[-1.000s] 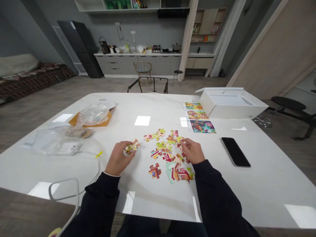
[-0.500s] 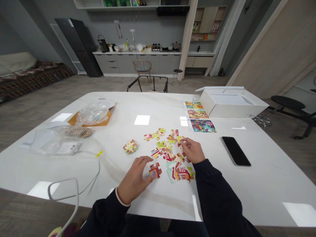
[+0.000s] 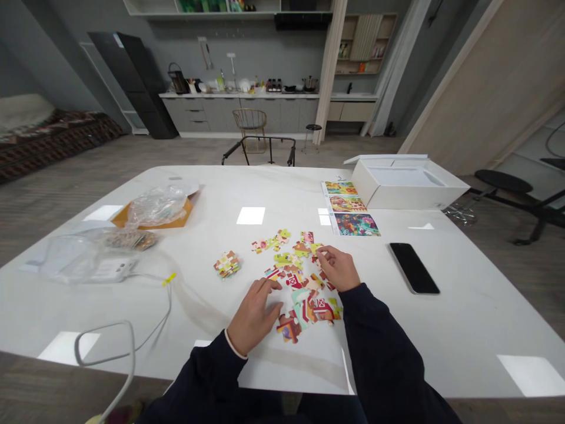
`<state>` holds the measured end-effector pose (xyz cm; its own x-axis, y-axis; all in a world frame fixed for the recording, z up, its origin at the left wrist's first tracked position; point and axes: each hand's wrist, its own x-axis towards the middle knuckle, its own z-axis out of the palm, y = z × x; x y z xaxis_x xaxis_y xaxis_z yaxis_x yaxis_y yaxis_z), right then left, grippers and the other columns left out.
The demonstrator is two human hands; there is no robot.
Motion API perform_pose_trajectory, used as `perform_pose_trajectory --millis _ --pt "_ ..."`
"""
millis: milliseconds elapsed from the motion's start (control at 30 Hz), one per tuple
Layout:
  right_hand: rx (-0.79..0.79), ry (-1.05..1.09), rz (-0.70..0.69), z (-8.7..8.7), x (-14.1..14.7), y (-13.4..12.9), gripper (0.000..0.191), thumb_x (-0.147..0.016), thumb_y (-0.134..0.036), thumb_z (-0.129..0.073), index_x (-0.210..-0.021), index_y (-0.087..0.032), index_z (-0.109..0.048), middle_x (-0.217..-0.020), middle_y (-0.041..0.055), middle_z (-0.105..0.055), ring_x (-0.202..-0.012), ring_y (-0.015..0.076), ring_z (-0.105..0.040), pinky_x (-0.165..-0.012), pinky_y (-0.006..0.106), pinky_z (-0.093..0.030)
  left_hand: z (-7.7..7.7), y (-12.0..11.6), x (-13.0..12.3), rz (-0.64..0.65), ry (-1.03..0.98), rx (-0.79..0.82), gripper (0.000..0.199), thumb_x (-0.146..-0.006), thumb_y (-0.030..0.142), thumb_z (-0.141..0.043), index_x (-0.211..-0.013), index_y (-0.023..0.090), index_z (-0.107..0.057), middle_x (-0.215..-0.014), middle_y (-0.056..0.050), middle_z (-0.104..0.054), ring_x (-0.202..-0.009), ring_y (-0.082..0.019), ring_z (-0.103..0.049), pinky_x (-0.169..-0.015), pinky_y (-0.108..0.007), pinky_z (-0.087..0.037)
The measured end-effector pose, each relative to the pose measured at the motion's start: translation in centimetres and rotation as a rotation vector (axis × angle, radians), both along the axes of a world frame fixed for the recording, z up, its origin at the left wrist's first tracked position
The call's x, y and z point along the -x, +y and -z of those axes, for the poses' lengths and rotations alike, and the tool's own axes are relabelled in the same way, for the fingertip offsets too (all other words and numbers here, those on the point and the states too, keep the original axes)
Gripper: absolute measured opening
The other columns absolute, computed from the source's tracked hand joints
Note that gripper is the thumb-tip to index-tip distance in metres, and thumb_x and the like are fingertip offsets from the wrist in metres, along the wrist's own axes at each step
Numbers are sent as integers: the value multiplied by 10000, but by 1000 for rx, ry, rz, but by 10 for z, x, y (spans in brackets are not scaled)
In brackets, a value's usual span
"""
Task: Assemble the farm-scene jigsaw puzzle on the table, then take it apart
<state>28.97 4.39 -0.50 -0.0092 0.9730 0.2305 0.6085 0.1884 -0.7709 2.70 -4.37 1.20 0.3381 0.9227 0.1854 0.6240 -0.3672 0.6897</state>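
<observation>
Several colourful jigsaw pieces (image 3: 292, 281) lie loosely spread and overlapping in front of me. My left hand (image 3: 256, 312) is at their left side, thumb and fingers apart, holding nothing. Just right of its thumb lies a brown and orange puzzle piece (image 3: 289, 327), beside the red barn pieces (image 3: 320, 304). On the right of the group, my right hand (image 3: 339, 268) has its fingers curled together at a yellow-green puzzle piece (image 3: 316, 249), which its fingertips partly cover. A small heap of puzzle pieces (image 3: 227, 265) sits further left.
At the back right are a picture sheet (image 3: 356, 224) and an open white box (image 3: 404, 188). A phone (image 3: 414, 268) lies to the right. On the left are clear plastic packaging (image 3: 156, 205), bagged pieces (image 3: 130, 239) and a white cable (image 3: 132, 347). A chair (image 3: 260, 150) stands beyond the table.
The brown and orange piece has moved toward me and right, now beside the barn pieces. My left hand has shifted right and off it. My right hand stays at the same spot among the pieces.
</observation>
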Motion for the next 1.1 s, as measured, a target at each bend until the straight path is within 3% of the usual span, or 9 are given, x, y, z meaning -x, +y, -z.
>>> perform_pose_trajectory --millis 133,200,333,467,600,700,800,967,1100 --pt "-21 -38 1 0 0 1 269 -964 -431 -543 -943 -222 -712 -575 -28 -669 -462 147 -602 -525 245 -445 -1 -19 -4 193 3 57 564 -747 203 -850 -1242 279 -590 -1237 -71 -625 -1184 -282 -563 -1026 -459 -505" --pt "-16 -38 4 1 0 1 269 -967 -431 -542 -950 -224 -713 -583 -26 -678 -468 147 -604 -522 243 -440 5 -24 -3 222 11 64 495 -765 207 -846 -1202 284 -628 -1210 -71 -637 -1170 -279 -573 -1013 -457 -511" --pt "-11 -33 16 3 0 0 279 -971 -446 -539 -957 -230 -714 -593 -23 -684 -473 149 -607 -520 242 -437 16 -9 13 85 2 26 318 -848 168 -754 -1134 267 -658 -1152 -75 -661 -1122 -267 -603 -983 -465 -531" --pt "-3 -33 15 2 0 1 293 -972 -463 -536 -960 -233 -715 -595 -18 -687 -480 154 -608 -522 247 -437 12 9 19 -52 35 -105 252 -889 139 -670 -1112 254 -649 -1137 -83 -663 -1099 -286 -603 -973 -523 -524" --pt "-3 -34 12 2 0 1 288 -971 -456 -538 -954 -230 -715 -607 -15 -697 -477 150 -602 -516 247 -427 3 -7 -12 71 26 -118 366 -870 153 -707 -1200 272 -605 -1196 -88 -634 -1172 -297 -573 -1036 -533 -500" --pt "-5 -28 12 3 0 1 294 -973 -462 -536 -965 -230 -716 -606 -15 -696 -483 152 -608 -514 246 -424 7 -23 -39 114 47 -72 402 -819 161 -772 -1168 267 -602 -1153 -85 -631 -1123 -308 -593 -1039 -559 -497" --pt "1 -16 11 4 0 1 288 -973 -457 -533 -972 -234 -716 -598 -24 -688 -474 149 -607 -518 244 -431 13 -28 -47 104 56 -65 349 -834 137 -746 -1125 251 -590 -1103 -77 -639 -1076 -294 -614 -1025 -544 -506" --pt "-20 -32 21 3 0 1 281 -966 -455 -544 -948 -236 -719 -590 -26 -680 -480 152 -611 -514 243 -423 5 -2 5 30 57 -202 321 -870 199 -717 -1154 253 -580 -1121 -74 -667 -1086 -274 -621 -981 -467 -525" --pt "-18 -38 18 2 0 1 291 -970 -463 -538 -964 -238 -721 -581 -26 -672 -482 156 -614 -516 245 -430 2 39 78 -348 165 -413 259 -896 285 -694 -1134 237 -605 -1090 -77 -693 -1052 -286 -631 -981 -486 -491"
